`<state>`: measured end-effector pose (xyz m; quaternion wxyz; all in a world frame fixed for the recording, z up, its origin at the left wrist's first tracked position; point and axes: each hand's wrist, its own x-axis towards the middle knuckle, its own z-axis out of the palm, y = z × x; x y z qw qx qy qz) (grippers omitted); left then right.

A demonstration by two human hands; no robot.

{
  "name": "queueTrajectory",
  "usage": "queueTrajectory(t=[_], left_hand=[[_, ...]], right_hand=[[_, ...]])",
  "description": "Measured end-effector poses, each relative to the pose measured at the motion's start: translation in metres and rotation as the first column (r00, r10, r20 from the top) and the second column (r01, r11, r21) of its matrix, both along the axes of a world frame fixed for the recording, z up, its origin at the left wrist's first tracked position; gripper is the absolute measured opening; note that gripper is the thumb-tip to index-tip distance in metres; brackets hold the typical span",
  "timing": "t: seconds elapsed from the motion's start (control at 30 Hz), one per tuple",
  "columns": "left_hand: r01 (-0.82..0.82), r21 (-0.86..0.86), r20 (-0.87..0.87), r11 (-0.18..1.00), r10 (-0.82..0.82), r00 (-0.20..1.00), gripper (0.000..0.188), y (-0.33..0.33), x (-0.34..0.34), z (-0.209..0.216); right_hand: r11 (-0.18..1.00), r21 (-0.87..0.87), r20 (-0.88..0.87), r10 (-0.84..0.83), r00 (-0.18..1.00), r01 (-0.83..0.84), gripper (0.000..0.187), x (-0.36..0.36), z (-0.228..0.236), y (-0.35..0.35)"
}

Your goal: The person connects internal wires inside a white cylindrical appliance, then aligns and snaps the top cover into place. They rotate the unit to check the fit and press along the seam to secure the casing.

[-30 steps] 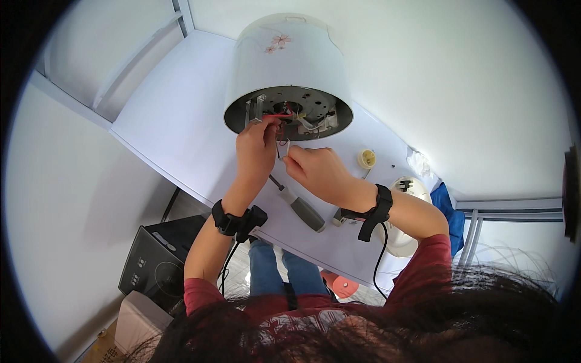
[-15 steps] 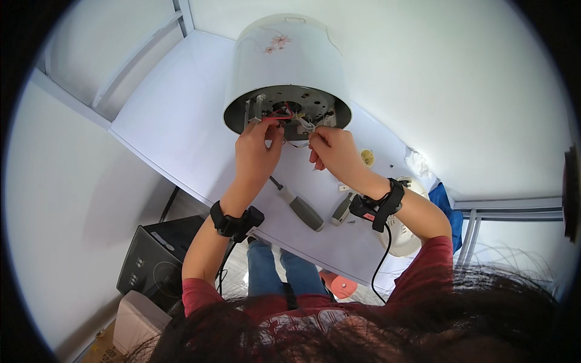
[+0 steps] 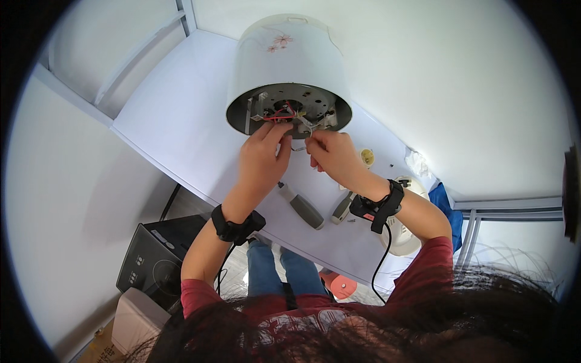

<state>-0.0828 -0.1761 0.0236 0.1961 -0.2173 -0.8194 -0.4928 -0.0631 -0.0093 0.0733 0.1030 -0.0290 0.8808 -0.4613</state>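
A white rice cooker (image 3: 289, 57) with a red flower print lies on its side at the far middle of the table, its opened underside facing me. Red wires (image 3: 281, 117) and a white wire (image 3: 307, 124) show inside among metal brackets. My left hand (image 3: 261, 154) is at the lower rim, fingers closed together near the red wires; what they hold is hidden. To its right, my right hand (image 3: 334, 156) pinches the white wire at the opening. A screwdriver (image 3: 305, 212) with a grey handle lies on the table below my hands.
Right of the screwdriver lies another grey-handled tool (image 3: 343, 207). A yellow round piece (image 3: 367, 157), a cream plastic cover (image 3: 404, 242), crumpled white plastic (image 3: 417, 162) and blue cloth (image 3: 446, 209) are on the right. A black panelled appliance (image 3: 160, 257) stands lower left beyond the table edge (image 3: 181, 175).
My left hand has shifted slightly right, closer to my right hand, and covers the screwdriver's shaft. The right hand has moved a little left. The rice cooker has barely moved.
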Motion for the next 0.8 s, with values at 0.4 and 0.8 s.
queueTrajectory(t=[0.4, 0.8], left_hand=[[-0.029, 0.006, 0.035, 1.000, 0.029, 0.999, 0.016, 0.011, -0.001, -0.006], [0.096, -0.030, 0.169, 0.995, -0.089, 0.982, 0.027, 0.014, 0.004, -0.016]], right_hand=[[0.991, 0.103, -0.034, 0.095, 0.995, -0.091, 0.026, -0.004, -0.010, 0.000], [0.986, 0.139, -0.030, 0.099, 0.995, -0.094, 0.026, -0.012, -0.013, -0.002]])
